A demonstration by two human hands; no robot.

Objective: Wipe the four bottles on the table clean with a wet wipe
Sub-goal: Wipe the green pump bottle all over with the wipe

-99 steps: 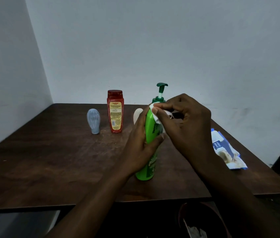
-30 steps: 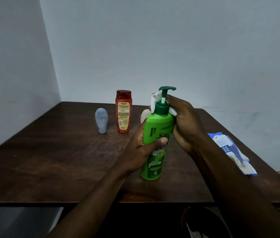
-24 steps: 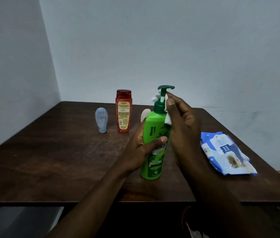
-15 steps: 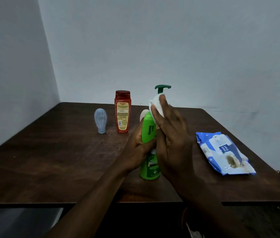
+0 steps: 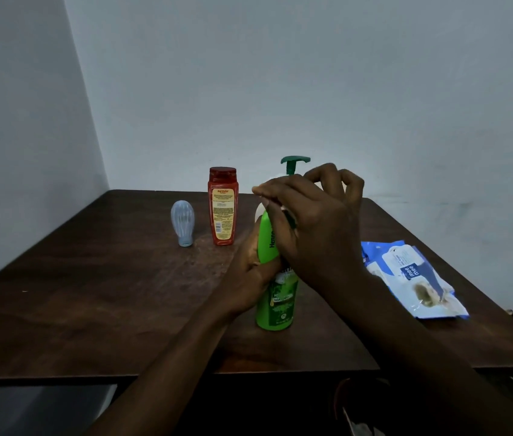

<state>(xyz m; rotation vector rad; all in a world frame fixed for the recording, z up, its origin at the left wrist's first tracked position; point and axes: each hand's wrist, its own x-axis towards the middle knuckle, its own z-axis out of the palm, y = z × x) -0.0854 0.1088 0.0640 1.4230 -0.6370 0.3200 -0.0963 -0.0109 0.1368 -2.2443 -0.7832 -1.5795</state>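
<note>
Left hand (image 5: 250, 272) grips green "Henna" bottle (image 5: 275, 297); wipes pack (image 5: 412, 278) reads "mee mee".

Since a moment ago we bring our right hand (image 5: 314, 225) lower, from the dark green pump neck onto the shoulder of the tall green plastic pump bottle (image 5: 275, 297), and the white wet wipe (image 5: 283, 209) now lies almost hidden beneath our palm.

dark wooden table (image 5: 91, 303) with green pump bottle (image 5: 275, 306), red bottle (image 5: 222, 209), pale blue bottle (image 5: 182, 226), wipes pack (image 5: 412, 278)
</note>
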